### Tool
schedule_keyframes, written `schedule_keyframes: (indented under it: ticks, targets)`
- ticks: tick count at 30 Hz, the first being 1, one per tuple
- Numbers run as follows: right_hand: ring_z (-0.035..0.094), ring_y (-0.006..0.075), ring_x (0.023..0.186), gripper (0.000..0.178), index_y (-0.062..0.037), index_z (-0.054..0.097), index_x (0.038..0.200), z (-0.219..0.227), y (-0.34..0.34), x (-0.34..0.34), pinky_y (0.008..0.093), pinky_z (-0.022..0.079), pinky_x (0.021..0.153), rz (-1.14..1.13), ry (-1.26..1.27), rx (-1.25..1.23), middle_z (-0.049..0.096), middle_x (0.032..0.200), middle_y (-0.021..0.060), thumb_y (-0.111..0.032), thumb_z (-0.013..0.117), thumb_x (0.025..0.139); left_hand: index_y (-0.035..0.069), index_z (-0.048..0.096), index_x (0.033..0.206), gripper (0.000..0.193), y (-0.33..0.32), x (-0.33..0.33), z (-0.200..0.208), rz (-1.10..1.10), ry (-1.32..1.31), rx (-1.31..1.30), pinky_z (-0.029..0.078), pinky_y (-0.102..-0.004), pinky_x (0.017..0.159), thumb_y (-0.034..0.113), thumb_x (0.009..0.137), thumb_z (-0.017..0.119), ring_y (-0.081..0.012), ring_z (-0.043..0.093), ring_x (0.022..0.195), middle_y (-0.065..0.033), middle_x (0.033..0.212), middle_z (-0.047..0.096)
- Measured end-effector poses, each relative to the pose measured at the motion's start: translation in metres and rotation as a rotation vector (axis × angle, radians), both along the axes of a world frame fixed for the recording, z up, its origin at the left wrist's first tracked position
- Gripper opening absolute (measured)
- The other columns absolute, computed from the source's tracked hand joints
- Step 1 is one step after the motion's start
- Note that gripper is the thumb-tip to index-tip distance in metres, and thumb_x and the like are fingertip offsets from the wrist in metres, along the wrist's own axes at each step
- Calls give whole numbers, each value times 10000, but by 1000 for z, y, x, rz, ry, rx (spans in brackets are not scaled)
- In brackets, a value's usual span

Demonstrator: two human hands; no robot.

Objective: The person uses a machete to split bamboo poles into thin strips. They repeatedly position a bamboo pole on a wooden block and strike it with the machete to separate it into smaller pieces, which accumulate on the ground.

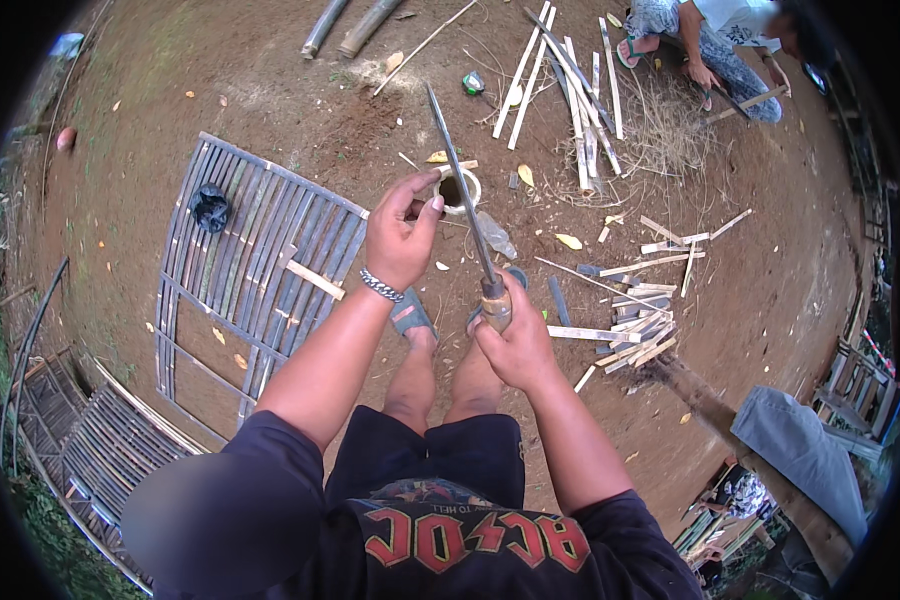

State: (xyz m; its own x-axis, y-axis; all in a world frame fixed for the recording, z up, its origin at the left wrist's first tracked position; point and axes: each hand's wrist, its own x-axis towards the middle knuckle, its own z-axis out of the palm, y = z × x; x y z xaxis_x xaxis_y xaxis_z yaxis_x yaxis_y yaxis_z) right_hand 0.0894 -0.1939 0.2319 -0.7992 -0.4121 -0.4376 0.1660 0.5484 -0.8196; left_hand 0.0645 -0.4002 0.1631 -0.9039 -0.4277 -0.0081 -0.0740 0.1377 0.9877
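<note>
My right hand (515, 338) is wrapped round the wooden handle of a machete (478, 242). Its long dark blade points up and away, passing across the open mouth of an upright bamboo tube (476, 190) in this view; whether the blade touches the rim I cannot tell. My left hand (405, 230), with a chain bracelet at the wrist, curls its fingers and thumb against the tube's left side near the top. My sandalled feet stand just below the tube, whose lower part is hidden. A clear plastic piece (497, 236) lies beside it.
A bamboo slat panel (240, 265) lies left, bearing a hammer (315, 279) and black plastic (209, 208). Split bamboo strips (610, 80) lie far right; cut pieces (642, 318) lie nearer. Another person (710, 50) crouches top right. Grey cloth (800, 455) drapes over a log (710, 395).
</note>
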Motion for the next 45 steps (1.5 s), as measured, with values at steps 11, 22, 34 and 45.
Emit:
schedule_keyframes:
  ticks: [11,22,34,45]
  targets:
    - [689,369,1063,673,-41,479,1441,-7,6,4,419,518,946,12,83,0,687,1101,210,-149,685,810,-12,703,1188,286,-8,-2,14,-86,-21,-170,560,-306,778,66,914,674,-238,708,915,-174,1168,693]
    - [653,433,1112,674,-68,473,1442,-1,7,0,446,509,971,5,3,15,679,1153,238,-126,670,800,-6,704,1201,294,-9,-4,19,-108,-38,-195,559,-311,816,77,921,668,-251,706,996,-174,1170,697]
    - [649,438,1114,653,-86,491,1430,5,1,-7,449,506,968,-5,-9,33,684,1145,239,-137,654,800,-24,544,1404,415,-46,-30,25,57,247,-55,442,-373,1093,213,1066,498,-257,600,1272,-171,1358,636]
    - [631,447,1134,669,-63,478,1438,-1,2,-12,463,497,978,5,-19,106,669,1169,249,-153,655,800,48,426,1523,687,-41,-127,181,-511,792,-891,183,-502,1222,534,1038,402,-272,366,1475,-146,1552,449]
